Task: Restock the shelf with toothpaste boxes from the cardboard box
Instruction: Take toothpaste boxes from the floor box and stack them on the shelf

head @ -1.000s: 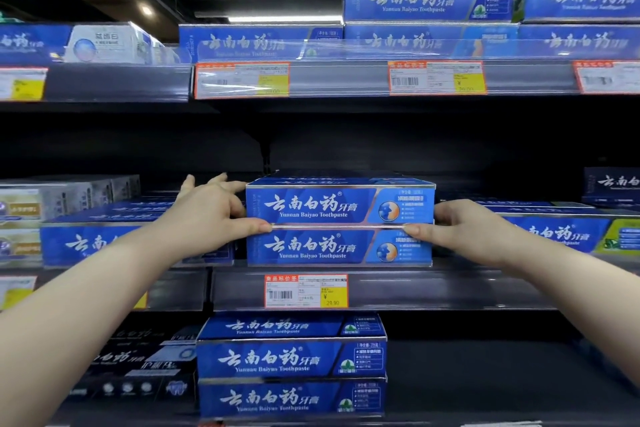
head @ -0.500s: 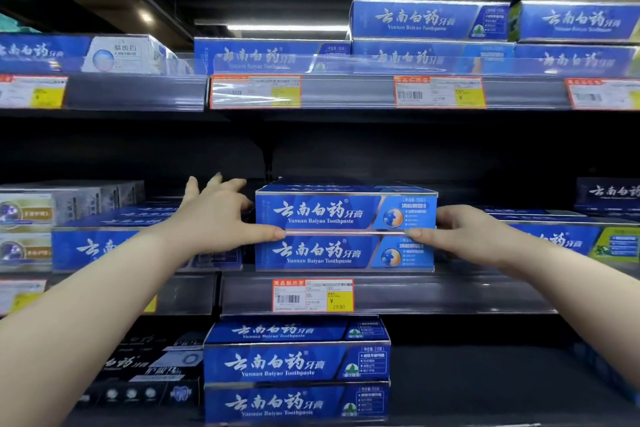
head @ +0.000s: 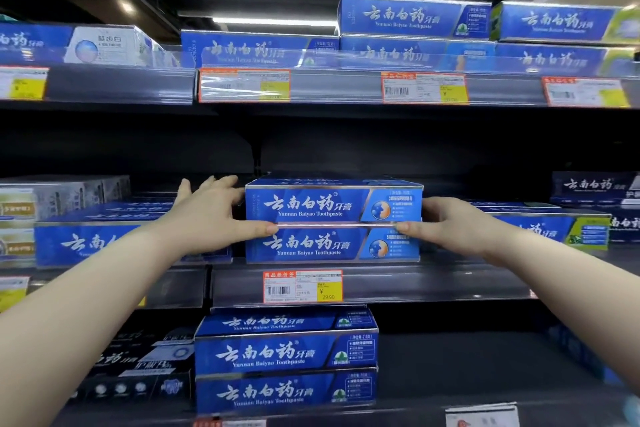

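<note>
Two blue toothpaste boxes are stacked at the front of the middle shelf point(head: 433, 284), the upper box point(head: 311, 206) on the lower box point(head: 311, 246). My left hand point(head: 207, 218) grips the stack's left end, with the thumb across the front seam and the fingers reaching behind. At the right end my right hand point(head: 457, 225) holds the stack, its thumb on the same seam. The cardboard box is out of view.
A price tag point(head: 303, 287) hangs below the stack. More blue boxes lie to the left point(head: 86, 243) and right point(head: 554, 229) on this shelf. A stacked pile point(head: 284, 357) sits on the shelf below. Further boxes point(head: 412, 15) fill the top shelf.
Both hands stay on the ends of the two-box stack. The view has tilted up a little, so the shelves sit lower in the frame.
</note>
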Demonstrator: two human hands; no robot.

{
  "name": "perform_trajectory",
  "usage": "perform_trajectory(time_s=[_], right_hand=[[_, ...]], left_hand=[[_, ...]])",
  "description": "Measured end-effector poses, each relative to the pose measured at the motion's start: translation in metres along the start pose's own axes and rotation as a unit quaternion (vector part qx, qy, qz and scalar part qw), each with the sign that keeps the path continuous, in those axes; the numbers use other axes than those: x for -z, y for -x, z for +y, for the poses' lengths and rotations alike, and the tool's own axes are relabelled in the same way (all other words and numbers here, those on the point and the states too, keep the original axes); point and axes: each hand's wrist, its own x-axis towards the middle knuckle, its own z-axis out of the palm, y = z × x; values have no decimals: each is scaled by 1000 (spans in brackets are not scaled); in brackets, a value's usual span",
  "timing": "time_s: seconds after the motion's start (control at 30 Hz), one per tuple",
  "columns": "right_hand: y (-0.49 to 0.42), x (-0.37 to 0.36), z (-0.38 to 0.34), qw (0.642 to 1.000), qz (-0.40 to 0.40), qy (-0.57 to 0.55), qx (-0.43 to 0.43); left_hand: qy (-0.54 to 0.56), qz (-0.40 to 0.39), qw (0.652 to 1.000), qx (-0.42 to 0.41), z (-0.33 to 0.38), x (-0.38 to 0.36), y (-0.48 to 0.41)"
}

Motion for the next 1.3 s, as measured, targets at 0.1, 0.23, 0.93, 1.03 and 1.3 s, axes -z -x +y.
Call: perform_trajectory(time_s=[0.1,0.23,0.93,1.03,1.3], right_hand=[[5,1,-1,999,42,18,27],[18,-2,-10,989,110,94,41],[218,-46,28,937,38,294,-185],[257,-42,42,928,31,296,-225],[415,-13,104,897,41,278,-342]], left_hand=[[31,72,997,-28,2,-3,10],[98,231,963,-101,6,-6,24],[80,-161,929,-323,101,-158,116],[69,-205,918,-331,126,-177,138],[82,-307,882,-348,228,-219,228]])
